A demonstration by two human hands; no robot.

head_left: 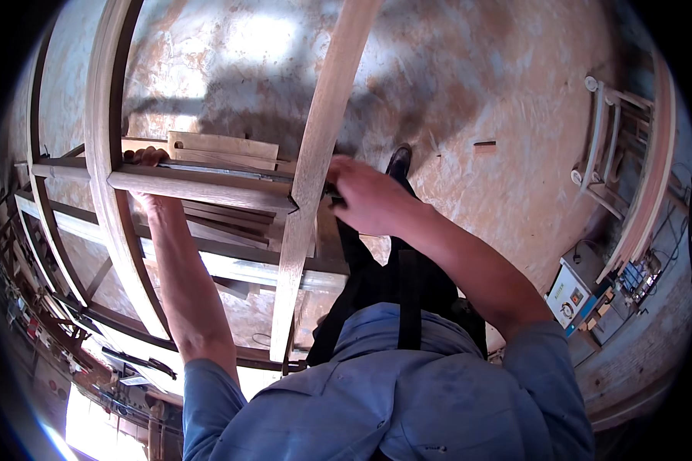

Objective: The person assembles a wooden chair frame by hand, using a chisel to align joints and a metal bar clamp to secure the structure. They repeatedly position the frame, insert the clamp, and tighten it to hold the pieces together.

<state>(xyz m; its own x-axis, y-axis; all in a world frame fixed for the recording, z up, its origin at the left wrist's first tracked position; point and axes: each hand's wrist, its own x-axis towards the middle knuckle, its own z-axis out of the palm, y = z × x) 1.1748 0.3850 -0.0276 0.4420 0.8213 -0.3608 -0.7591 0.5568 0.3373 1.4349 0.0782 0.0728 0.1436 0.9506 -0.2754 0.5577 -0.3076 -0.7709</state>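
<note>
A wooden frame of pale posts and crossrails stands before me on the left. Along the far side of its crossrail point(200, 188) runs a long thin metal bar point(231, 170), which looks like a bar clamp. My left hand point(148, 157) reaches under the rail, and its fingers curl up around the bar's left end beside the middle post point(106, 131). My right hand point(354, 192) is closed against the right side of the near post point(315, 146), by the bar's other end. A small dark part shows at its fingers; the post hides the rest.
Wooden boards point(223, 144) lie beyond and below the rail. A lower beam point(246, 267) crosses behind my left forearm. On the right stand a pale wooden rack point(611, 146), long curved-looking planks point(653, 154) and a white machine box point(569, 296). A small wood offcut point(484, 144) lies on the floor.
</note>
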